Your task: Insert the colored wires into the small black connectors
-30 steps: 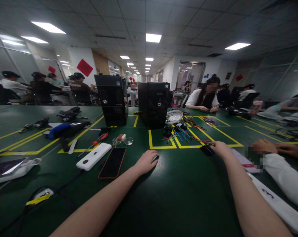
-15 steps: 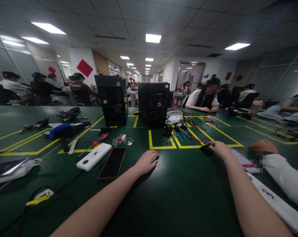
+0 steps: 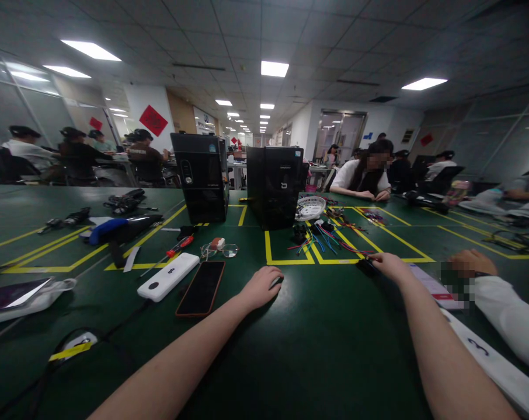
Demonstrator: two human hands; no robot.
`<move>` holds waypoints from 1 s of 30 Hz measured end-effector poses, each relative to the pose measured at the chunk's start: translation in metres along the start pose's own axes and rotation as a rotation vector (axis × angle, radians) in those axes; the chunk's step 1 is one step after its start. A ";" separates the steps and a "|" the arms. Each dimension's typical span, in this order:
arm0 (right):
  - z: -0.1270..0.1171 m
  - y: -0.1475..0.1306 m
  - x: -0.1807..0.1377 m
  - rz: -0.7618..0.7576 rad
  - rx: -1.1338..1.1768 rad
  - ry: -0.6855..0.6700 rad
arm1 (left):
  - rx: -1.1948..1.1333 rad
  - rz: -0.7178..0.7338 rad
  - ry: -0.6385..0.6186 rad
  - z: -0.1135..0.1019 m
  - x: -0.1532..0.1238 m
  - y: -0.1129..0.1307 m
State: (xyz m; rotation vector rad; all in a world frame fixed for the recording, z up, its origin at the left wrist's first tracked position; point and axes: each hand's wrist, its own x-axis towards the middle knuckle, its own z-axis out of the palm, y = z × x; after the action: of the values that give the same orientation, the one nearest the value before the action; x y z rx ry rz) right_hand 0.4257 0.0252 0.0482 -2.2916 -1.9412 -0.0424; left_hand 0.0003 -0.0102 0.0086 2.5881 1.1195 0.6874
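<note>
My left hand (image 3: 261,287) rests on the green table with its fingers curled. A small greyish patch shows by the thumb; whether it is a held thing I cannot make out. On the right, my right hand (image 3: 389,266) pinches a small black part (image 3: 366,266) low over the table, just outside a yellow tape line. Coloured wires (image 3: 323,236) with black connectors (image 3: 299,233) spread beyond it, some reaching close to my right fingertips. Two black computer towers (image 3: 199,181) stand upright at the back, the second tower (image 3: 275,186) nearer the wires.
Left of my left arm lie a phone (image 3: 201,289), a white power bank (image 3: 168,277), glasses (image 3: 221,250) and a red screwdriver (image 3: 179,247). A white basket (image 3: 310,207) sits beside the right tower. A co-worker's hand (image 3: 474,262) rests at the right, near a white bar (image 3: 492,356).
The whole view has shifted very slightly. Both hands stay in nearly the same places, and the right one still pinches the black part.
</note>
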 end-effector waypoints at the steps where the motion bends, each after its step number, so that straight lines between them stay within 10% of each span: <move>1: -0.001 0.000 0.000 -0.003 -0.006 -0.021 | 0.000 0.002 0.000 0.000 0.000 0.000; 30: -0.010 0.006 -0.003 0.032 0.073 -0.005 | -0.031 -0.013 0.002 -0.002 -0.001 0.002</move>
State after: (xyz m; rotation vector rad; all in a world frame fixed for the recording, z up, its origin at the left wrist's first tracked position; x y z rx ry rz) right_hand 0.4323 0.0204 0.0570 -2.2772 -1.8762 0.0376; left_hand 0.0004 -0.0118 0.0104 2.5530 1.1166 0.6990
